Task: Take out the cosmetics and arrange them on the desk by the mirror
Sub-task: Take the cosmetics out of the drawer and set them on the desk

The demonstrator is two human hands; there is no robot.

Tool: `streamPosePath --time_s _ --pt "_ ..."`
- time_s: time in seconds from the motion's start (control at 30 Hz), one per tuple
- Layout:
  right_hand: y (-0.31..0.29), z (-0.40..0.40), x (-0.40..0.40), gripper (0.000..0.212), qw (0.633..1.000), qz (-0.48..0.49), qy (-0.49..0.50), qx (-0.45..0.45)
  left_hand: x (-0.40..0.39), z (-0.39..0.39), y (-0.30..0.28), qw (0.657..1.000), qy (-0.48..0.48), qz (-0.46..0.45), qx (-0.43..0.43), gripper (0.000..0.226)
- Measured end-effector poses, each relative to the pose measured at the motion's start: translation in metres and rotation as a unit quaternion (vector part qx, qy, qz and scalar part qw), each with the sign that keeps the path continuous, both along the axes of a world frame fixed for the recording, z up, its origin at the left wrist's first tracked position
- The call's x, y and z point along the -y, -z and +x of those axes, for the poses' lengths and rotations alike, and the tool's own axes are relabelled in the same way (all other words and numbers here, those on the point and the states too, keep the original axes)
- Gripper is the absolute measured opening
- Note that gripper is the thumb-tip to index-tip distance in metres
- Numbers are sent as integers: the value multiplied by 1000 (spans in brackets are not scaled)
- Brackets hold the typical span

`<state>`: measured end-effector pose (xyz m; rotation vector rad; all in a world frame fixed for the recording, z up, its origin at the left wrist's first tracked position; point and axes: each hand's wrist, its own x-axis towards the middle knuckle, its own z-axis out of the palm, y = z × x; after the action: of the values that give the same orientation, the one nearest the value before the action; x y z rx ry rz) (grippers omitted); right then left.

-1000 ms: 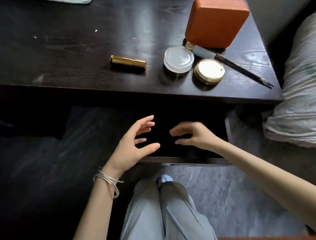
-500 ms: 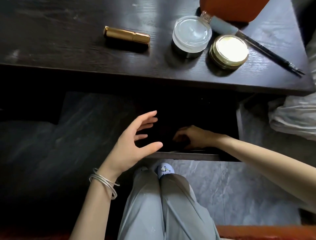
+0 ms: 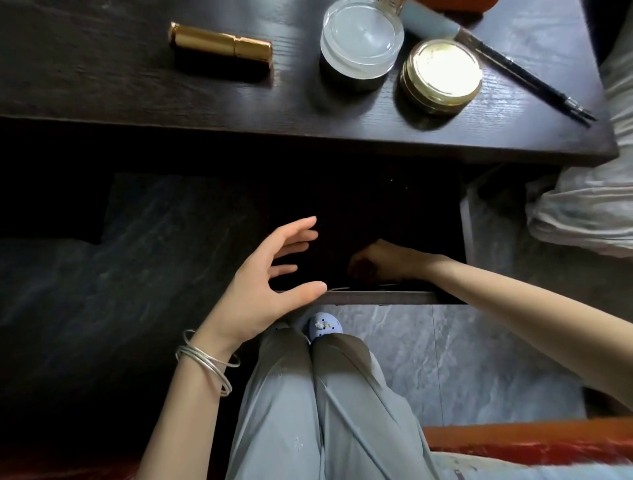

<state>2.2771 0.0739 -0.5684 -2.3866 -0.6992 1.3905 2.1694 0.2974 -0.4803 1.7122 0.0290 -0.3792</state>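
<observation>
On the dark desk point(image 3: 102, 92) lie a gold lipstick tube point(image 3: 221, 46), a clear-lidded jar point(image 3: 361, 37), a gold-lidded jar point(image 3: 442, 73) and a black eyebrow pencil point(image 3: 524, 73). Below the desk a dark drawer point(image 3: 376, 297) stands pulled out. My right hand point(image 3: 383, 262) is down inside the drawer near its front wall, fingers curled in deep shadow; what it touches is hidden. My left hand point(image 3: 270, 284) hovers over the drawer's left end, fingers spread, holding nothing.
An orange case point(image 3: 455, 4) shows at the desk's back edge. Pale bedding point(image 3: 589, 212) lies right of the desk. My knees in grey trousers point(image 3: 318, 404) and a blue slipper point(image 3: 325, 325) are below the drawer. An orange seat edge point(image 3: 513, 442) is lower right.
My right hand has gone from above the drawer down into it and deeper into shadow. The view has tilted downward. My left hand has stayed in place, spread.
</observation>
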Motion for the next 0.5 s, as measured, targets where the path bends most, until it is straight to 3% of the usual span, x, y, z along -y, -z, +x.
streamPosePath --time_s 0.5 --pt "5 -1 -2 25 999 -4 -25 22 4 8 12 1000 1 -5 -25 72"
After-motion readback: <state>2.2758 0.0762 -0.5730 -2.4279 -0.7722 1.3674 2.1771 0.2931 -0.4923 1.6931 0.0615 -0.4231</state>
